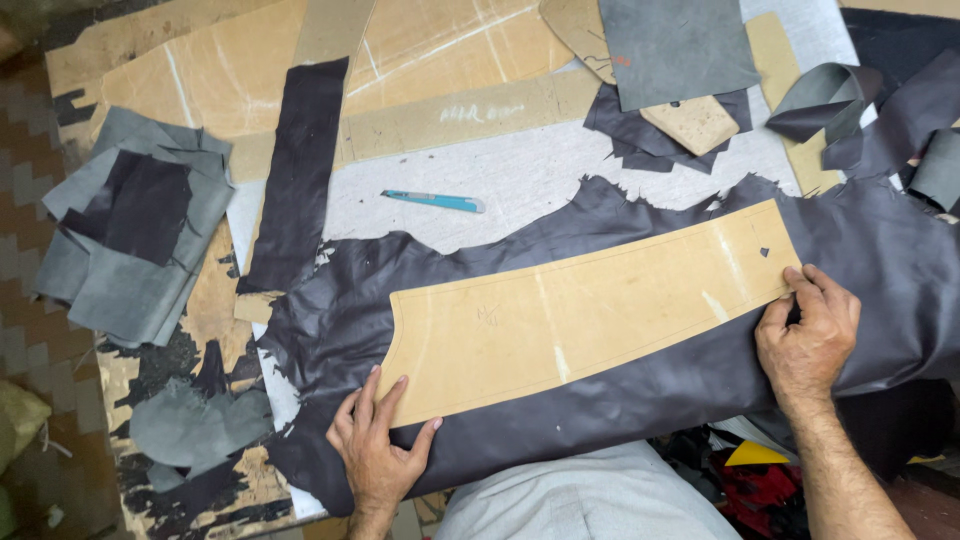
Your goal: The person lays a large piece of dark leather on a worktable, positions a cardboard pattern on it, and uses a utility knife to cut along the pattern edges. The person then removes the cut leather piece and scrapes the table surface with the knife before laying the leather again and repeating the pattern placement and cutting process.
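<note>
A long tan cardboard pattern (590, 305) lies on a dark leather hide (640, 400) spread across the worktable. My left hand (378, 445) rests flat with fingers spread on the pattern's lower left corner. The fingers of my right hand (808, 335) pinch the pattern's right end against the hide. A blue utility knife (433, 201) lies on the grey table surface above the hide, apart from both hands.
A dark leather strip (298, 170) lies at the upper left. Stacked grey and dark offcuts (135, 230) sit at the left edge. More cardboard patterns (460, 115) and leather pieces (672, 45) cover the far side. Curled strips (835, 105) lie at the right.
</note>
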The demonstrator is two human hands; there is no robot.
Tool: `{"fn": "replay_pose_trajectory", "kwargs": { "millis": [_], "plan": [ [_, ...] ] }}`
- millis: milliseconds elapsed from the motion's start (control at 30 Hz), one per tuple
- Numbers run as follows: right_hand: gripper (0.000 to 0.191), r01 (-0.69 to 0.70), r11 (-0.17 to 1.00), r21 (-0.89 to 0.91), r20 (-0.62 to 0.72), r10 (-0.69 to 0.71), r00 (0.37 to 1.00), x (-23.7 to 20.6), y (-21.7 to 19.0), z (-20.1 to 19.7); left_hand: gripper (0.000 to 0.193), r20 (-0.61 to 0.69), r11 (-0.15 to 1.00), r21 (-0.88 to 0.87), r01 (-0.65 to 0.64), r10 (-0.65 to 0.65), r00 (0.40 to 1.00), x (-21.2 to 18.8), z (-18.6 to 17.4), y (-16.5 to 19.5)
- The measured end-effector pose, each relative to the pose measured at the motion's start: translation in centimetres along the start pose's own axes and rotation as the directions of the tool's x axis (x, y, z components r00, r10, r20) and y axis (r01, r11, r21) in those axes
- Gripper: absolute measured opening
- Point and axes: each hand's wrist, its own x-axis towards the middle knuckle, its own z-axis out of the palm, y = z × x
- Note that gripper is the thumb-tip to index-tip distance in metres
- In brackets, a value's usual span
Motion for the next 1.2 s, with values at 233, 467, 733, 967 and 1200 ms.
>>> {"fn": "replay_pose_trajectory", "kwargs": {
  "millis": [233,467,733,967,1200],
  "plan": [
    [0.021,-0.005,1.000,0.031,-0.052,0.007,0.999,1.1,-1.0,-0.7,0.072,-0.019,1.000,0.008,-0.005,0.006,1.000,-0.2,0.0,0.3],
    [0.032,-0.035,0.997,0.072,-0.036,0.037,0.999,1.0,-0.7,-1.4,0.068,0.002,1.000,0.023,-0.009,0.009,1.000,-1.3,1.0,0.5],
    [0.039,-0.062,0.998,0.010,0.051,0.062,0.997,1.3,-1.4,-2.5,0.069,-0.037,0.999,0.013,-0.034,0.035,0.999,-1.7,1.5,0.4],
    [0.040,-0.028,0.999,-0.027,0.057,0.030,0.998,1.3,-1.3,-2.6,0.069,-0.024,0.999,0.016,-0.037,0.038,0.999,-2.0,1.7,0.2],
    [0.039,-0.024,0.999,-0.037,0.068,0.026,0.997,1.3,-1.1,-2.6,0.070,0.015,0.998,0.054,-0.025,0.024,1.000,-2.1,1.6,0.1]
  ]
}}
